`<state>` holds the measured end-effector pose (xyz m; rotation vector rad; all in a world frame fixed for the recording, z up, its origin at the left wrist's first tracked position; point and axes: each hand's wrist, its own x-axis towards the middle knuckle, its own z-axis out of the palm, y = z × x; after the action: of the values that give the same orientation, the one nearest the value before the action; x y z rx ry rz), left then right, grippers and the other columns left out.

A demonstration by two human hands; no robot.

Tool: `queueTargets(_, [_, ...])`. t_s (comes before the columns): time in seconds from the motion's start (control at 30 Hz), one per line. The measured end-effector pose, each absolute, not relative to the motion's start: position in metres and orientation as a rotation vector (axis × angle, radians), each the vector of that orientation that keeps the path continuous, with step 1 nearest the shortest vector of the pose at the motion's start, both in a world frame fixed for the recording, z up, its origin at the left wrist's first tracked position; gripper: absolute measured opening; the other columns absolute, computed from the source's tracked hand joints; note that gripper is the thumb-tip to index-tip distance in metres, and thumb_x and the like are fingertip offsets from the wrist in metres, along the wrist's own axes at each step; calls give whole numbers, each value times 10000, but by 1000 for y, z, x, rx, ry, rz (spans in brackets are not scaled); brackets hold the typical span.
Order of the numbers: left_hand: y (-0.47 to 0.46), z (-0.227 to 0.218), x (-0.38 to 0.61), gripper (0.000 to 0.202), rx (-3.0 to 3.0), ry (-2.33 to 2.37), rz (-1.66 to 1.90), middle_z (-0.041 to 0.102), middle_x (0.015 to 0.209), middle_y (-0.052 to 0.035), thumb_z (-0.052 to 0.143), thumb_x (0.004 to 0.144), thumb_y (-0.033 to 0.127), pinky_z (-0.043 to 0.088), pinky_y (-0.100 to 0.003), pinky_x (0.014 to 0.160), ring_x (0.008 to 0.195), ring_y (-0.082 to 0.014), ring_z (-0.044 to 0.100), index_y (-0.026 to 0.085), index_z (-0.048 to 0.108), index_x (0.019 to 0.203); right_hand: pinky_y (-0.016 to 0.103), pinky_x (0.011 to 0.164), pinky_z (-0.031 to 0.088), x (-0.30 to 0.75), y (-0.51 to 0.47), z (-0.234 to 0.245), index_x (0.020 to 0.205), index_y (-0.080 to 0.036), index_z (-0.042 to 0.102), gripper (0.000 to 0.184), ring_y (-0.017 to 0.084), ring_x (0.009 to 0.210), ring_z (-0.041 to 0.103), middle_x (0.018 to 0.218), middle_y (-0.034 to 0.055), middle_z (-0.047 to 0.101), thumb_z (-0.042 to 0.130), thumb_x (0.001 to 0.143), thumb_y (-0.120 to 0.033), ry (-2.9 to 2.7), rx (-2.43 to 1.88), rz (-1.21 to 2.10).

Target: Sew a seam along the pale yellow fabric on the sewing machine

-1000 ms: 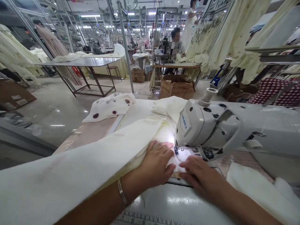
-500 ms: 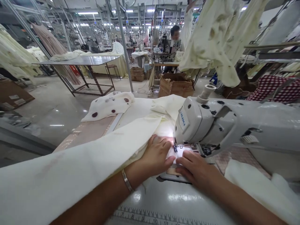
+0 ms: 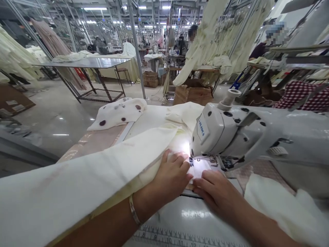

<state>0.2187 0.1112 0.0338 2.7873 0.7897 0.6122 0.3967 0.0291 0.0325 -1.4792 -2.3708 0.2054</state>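
A long cream fabric (image 3: 97, 171) drapes over my left forearm and runs under the head of a grey-white sewing machine (image 3: 246, 133). My left hand (image 3: 171, 178) lies flat on the fabric just left of the lit needle area (image 3: 192, 163), fingers stretched out and pressing the cloth down. Just right of it, my right hand (image 3: 217, 193) rests flat with its fingertips on the fabric edge in front of the needle. A metal bracelet (image 3: 133, 210) circles my left wrist. Neither hand grips anything.
A spotted cream piece (image 3: 117, 113) lies at the table's far left. More cream cloth (image 3: 280, 206) is heaped at the right. A printed ruler (image 3: 164, 238) runs along the near table edge. Beyond stand a metal table (image 3: 84, 65), cardboard boxes (image 3: 192, 94), hanging garments and other workers.
Both hands have stayed flat on the fabric by the needle, shifting only slightly. In the background a hanging cream garment has swung across the upper right.
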Motion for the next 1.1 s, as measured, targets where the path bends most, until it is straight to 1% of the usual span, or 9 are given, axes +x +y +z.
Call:
queueTargets(0.1, [115, 29, 219, 105, 2851, 544, 634, 587, 988, -10, 477, 888, 197, 264, -389, 1007, 969, -164, 497, 182, 560, 826, 312, 627, 367, 399, 31, 31, 866, -214, 603, 224, 178, 693, 477, 736, 23, 527, 402, 924, -293, -2270, -1507, 360])
queueTargets(0.2, [118, 24, 220, 141, 2830, 488, 633, 583, 904, 4, 479, 885, 176, 332, -319, 920, 878, -140, 495, 189, 580, 787, 298, 618, 432, 410, 37, 24, 825, -215, 617, 253, 174, 682, 553, 707, 16, 583, 430, 903, -367, -1880, -1604, 490])
queueTargets(0.33, [118, 25, 222, 197, 2772, 557, 644, 585, 883, 11, 465, 900, 207, 337, -309, 887, 844, -132, 483, 199, 597, 755, 287, 533, 472, 426, 46, 17, 761, -174, 590, 364, 174, 592, 594, 678, 39, 625, 325, 931, -356, -1609, -1696, 437])
queueTargets(0.47, [115, 29, 220, 179, 2726, 578, 650, 600, 909, 12, 480, 900, 212, 334, -315, 902, 854, -130, 497, 204, 612, 780, 346, 696, 487, 426, 40, 25, 807, -210, 629, 257, 216, 781, 615, 792, 34, 654, 441, 887, -367, -1696, -1667, 390])
queueTargets(0.57, [114, 33, 220, 164, 2688, 616, 648, 616, 900, 5, 479, 906, 243, 333, -331, 921, 863, -136, 522, 195, 614, 825, 429, 812, 444, 423, 34, 31, 902, -233, 641, 238, 264, 935, 568, 917, 55, 647, 464, 876, -391, -1943, -1653, 168])
queueTargets(0.73, [124, 36, 228, 140, 2649, 722, 604, 623, 917, 17, 554, 874, 260, 296, -356, 976, 894, -137, 536, 187, 622, 775, 466, 736, 441, 428, 36, 28, 915, -255, 641, 248, 283, 870, 564, 887, 88, 634, 412, 911, -350, -2158, -1717, -169])
queueTargets(0.9, [141, 38, 232, 196, 2688, 797, 612, 574, 829, -25, 560, 862, 275, 392, -314, 813, 840, -168, 499, 161, 607, 710, 473, 738, 432, 430, 45, 17, 853, -261, 642, 142, 287, 837, 569, 873, 85, 626, 503, 869, -284, -2105, -1765, -200])
queueTargets(1.0, [152, 47, 224, 146, 2747, 701, 530, 560, 880, -32, 487, 875, 172, 396, -306, 772, 832, -168, 488, 174, 609, 796, 483, 727, 426, 429, 47, 12, 808, -248, 640, 138, 300, 816, 573, 845, 93, 622, 515, 859, -279, -2078, -1783, -234])
queueTargets(1.1, [153, 58, 213, 211, 2776, 563, 296, 555, 900, -17, 442, 846, 56, 409, -262, 701, 812, -149, 490, 196, 597, 871, 463, 721, 425, 430, 46, 15, 819, -255, 645, 158, 286, 799, 575, 842, 85, 620, 501, 870, -291, -2093, -1752, -244])
